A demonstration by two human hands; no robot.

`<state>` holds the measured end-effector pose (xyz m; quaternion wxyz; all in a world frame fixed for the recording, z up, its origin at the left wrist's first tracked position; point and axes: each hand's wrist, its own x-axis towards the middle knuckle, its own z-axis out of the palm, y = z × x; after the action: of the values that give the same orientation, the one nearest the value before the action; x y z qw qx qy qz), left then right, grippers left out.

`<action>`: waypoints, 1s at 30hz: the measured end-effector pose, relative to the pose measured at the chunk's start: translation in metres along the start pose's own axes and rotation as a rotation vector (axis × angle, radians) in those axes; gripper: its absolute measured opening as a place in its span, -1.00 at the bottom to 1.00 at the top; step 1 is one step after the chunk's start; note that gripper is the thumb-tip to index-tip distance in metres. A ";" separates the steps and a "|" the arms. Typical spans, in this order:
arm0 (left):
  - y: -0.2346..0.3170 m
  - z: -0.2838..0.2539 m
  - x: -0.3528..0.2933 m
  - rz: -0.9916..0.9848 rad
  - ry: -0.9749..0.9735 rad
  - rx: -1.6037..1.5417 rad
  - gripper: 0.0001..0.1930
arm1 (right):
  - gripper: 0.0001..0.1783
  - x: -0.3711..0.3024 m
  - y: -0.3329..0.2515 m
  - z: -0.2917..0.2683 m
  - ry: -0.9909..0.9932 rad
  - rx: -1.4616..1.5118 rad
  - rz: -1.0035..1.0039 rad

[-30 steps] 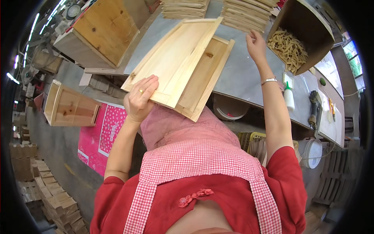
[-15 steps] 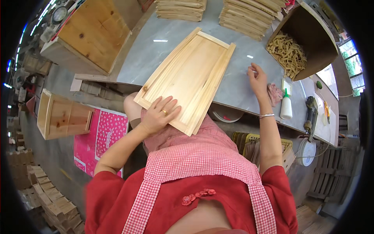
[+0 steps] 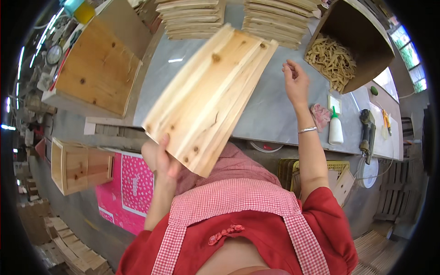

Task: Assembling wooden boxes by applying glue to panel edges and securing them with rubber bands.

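Facing the grey bench (image 3: 275,117) across its near edge, just beyond the checked apron (image 3: 229,191). See a large wooden box (image 3: 98,68) hemming in the left end, a tilted cardboard box (image 3: 371,46) of pale strips (image 3: 332,62) at right, stacks of wooden pieces (image 3: 275,23) along the far side and, low on the left, a pink sheet (image 3: 112,201). Hold the wooden panel (image 3: 206,101) aslant, far end above the bench, near corner past the edge and over the apron; cannot tell about contact with the bench top. Find most room to the panel's right, as far as the right forearm (image 3: 310,149), and little at the far end. Pinch the panel's lower left edge in the left hand (image 3: 167,160), thumb on top, fingers mostly hidden beneath. Hang the right hand (image 3: 297,81) over the bench, half-curled, between panel and cardboard box. Spot a white green-tipped bottle (image 3: 336,132) beside a pink cloth (image 3: 320,116) by the front edge. Make out pale lettering on the pink sheet, too small to read.
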<state>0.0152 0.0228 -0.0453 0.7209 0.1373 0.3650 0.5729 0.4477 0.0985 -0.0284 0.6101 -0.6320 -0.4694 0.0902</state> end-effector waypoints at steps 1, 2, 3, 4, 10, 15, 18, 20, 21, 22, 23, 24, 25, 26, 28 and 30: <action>-0.014 -0.003 -0.003 -0.060 0.021 -0.045 -0.37 | -0.70 0.002 0.002 0.001 -0.012 -0.042 -0.025; -0.024 0.000 -0.005 -0.066 0.014 -0.036 -0.37 | -0.71 0.004 0.004 0.001 -0.029 -0.085 -0.050; -0.033 0.004 -0.007 -0.092 0.040 0.002 -0.37 | -0.71 0.007 0.009 0.001 -0.018 -0.085 -0.047; -0.037 0.008 -0.006 -0.117 0.063 0.043 -0.36 | -0.70 0.010 0.014 0.004 -0.031 -0.100 -0.045; -0.045 0.025 0.019 -0.269 0.133 0.158 -0.38 | -0.65 0.039 0.053 0.039 -0.133 -0.371 -0.157; -0.052 0.036 0.035 -0.317 0.096 0.204 -0.39 | -0.54 0.066 0.041 0.074 -0.343 -0.626 -0.180; -0.052 0.039 0.029 -0.301 0.102 0.236 -0.39 | -0.55 0.067 0.033 0.090 -0.550 -0.714 -0.066; -0.051 0.043 0.021 -0.267 0.149 0.246 -0.40 | -0.59 0.062 0.028 0.099 -0.507 -0.710 -0.053; -0.051 0.042 0.016 -0.232 0.197 0.246 -0.40 | -0.59 0.055 0.025 0.105 -0.505 -0.705 -0.040; -0.047 0.039 0.011 -0.237 0.199 0.258 -0.40 | -0.60 0.048 0.015 0.106 -0.478 -0.701 -0.103; -0.041 0.030 0.008 -0.224 0.216 0.262 -0.40 | -0.61 0.042 0.008 0.110 -0.456 -0.699 -0.173; -0.036 0.024 0.007 -0.213 0.234 0.267 -0.39 | -0.61 0.038 0.004 0.114 -0.460 -0.695 -0.163; -0.032 0.020 0.005 -0.212 0.236 0.275 -0.39 | -0.61 0.035 -0.004 0.115 -0.442 -0.677 -0.159; -0.029 0.017 0.006 -0.210 0.221 0.294 -0.38 | -0.60 0.035 -0.007 0.116 -0.424 -0.659 -0.152; -0.031 0.017 0.015 -0.209 0.193 0.321 -0.37 | -0.61 0.035 0.015 0.120 -0.364 -0.674 -0.164; -0.037 0.014 0.023 -0.203 0.218 0.340 -0.35 | -0.62 0.034 0.023 0.124 -0.314 -0.682 -0.195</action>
<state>0.0538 0.0355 -0.0665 0.6977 0.1568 0.5439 0.4391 0.3920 0.2120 -0.0626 0.2915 -0.7293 -0.6180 -0.0341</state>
